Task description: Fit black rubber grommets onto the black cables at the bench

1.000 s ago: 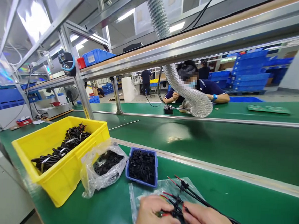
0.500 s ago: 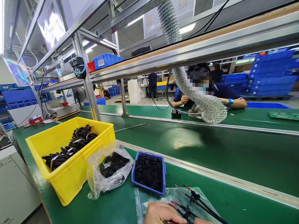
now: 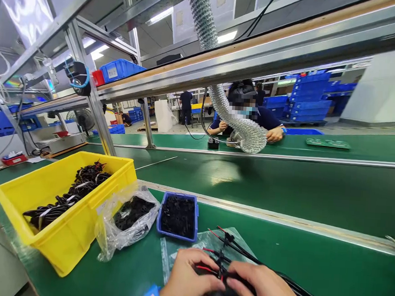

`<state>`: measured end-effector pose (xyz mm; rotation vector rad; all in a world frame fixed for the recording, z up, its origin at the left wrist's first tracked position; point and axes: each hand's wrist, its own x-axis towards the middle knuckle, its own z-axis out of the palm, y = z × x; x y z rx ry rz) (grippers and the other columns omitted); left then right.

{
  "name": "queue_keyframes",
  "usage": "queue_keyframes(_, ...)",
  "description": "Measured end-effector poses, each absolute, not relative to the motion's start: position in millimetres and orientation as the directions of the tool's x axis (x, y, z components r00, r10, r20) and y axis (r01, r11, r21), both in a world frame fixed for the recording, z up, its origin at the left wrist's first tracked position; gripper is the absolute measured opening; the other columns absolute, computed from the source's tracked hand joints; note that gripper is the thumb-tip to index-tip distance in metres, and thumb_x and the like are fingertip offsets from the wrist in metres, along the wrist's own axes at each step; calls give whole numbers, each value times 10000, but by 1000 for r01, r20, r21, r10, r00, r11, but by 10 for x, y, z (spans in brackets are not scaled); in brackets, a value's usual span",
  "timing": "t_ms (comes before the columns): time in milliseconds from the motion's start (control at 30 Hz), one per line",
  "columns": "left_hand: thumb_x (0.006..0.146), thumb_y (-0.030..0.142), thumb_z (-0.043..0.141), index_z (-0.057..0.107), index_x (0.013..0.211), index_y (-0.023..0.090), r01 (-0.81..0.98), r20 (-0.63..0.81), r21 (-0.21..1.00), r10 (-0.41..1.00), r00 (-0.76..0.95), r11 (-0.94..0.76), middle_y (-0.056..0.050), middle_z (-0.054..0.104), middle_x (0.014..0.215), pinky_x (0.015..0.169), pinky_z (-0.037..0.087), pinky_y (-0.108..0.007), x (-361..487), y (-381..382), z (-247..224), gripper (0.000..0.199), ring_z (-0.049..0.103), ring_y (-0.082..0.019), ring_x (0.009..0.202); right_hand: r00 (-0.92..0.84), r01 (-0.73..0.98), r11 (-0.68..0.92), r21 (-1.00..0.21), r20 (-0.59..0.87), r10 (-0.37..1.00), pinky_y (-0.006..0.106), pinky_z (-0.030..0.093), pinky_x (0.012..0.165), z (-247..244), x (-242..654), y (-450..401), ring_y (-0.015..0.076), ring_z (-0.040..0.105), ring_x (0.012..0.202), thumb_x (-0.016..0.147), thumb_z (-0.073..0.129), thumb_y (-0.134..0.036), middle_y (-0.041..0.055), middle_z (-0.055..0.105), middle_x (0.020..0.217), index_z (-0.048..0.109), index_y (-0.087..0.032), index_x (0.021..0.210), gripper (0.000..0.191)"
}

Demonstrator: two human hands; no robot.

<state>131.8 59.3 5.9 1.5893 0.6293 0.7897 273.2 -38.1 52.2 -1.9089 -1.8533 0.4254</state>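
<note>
Thumb and fingers of my left hand (image 3: 189, 275) pinch a small black plastic piece at the wire end of a black cable. From the other side, my right hand (image 3: 266, 286) grips the same cable, its fingertips close to the left ones. Red wire tips (image 3: 206, 269) stick out past my left fingers. Just beyond, more black cables (image 3: 244, 252) lie side by side, with a black plastic piece (image 3: 227, 239) around one near its red-tipped end. Under them is a clear plastic bag (image 3: 240, 237). My fingers partly hide the held piece.
A blue bin (image 3: 196, 219) of small black parts stands ahead, beside an open plastic bag (image 3: 106, 245) of similar parts. At left is a yellow bin (image 3: 60, 251) with bundled black cables. Across the bench, a person (image 3: 269, 121) works behind a silver flexible duct (image 3: 254, 138).
The view has turned right and tipped down, showing more of both hands. My hands stay together at the cable end. The co-worker's arm at right has drawn in toward the duct.
</note>
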Motion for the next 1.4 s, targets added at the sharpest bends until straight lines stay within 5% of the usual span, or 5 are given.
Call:
queue_keyframes(400, 467, 181, 814, 648, 625, 113, -198, 5, 960, 699, 716, 197, 4, 622, 629, 560, 407, -182, 1334, 531, -25, 239, 541, -96, 576, 55, 844, -45, -534, 3, 998, 224, 341, 587, 666, 2683, -445, 150, 517, 635, 884, 390, -239, 8, 600, 684, 551, -186, 705, 247)
queue_keyframes(933, 597, 152, 691, 670, 819, 141, 13, 119, 982, 672, 731, -188, -35, 661, 770, 690, 498, -261, 1266, 586, 161, 223, 608, -166, 718, 76, 876, -32, -482, 74, 994, 219, 315, 564, 658, 2661, -443, 137, 542, 630, 871, 437, -181, -6, 625, 695, 582, -189, 720, 210)
queue_keyframes(1100, 747, 189, 590, 463, 1231, 231, 207, 503, 683, 657, 562, -700, -73, 522, 1202, 953, 411, -393, 1073, 939, 229, 503, 499, -226, 1090, 223, 956, -188, -227, 142, 964, 254, 350, 580, 656, 2660, -401, 192, 590, 717, 865, 452, -151, 38, 648, 794, 597, -188, 821, 155)
queue_keyframes(1267, 818, 238, 503, 605, 1003, 187, 457, 647, 392, 592, 480, -799, -95, 548, 1050, 911, 414, -459, 934, 1289, 165, 217, 503, -258, 1023, 189, 973, -212, 89, 216, 958, 266, 347, 553, 552, 2607, -331, 208, 584, 726, 766, 472, 16, 63, 628, 774, 595, -172, 797, 227)
queue_keyframes(1400, 795, 220, 531, 662, 856, 194, 524, 602, 283, 575, 554, -803, -83, 564, 989, 867, 420, -465, 911, 1392, 162, 147, 501, -265, 983, 49, 997, -58, 58, 151, 987, 265, 339, 540, 551, 2594, -361, 198, 591, 704, 763, 500, -12, 48, 638, 745, 604, -172, 765, 191)
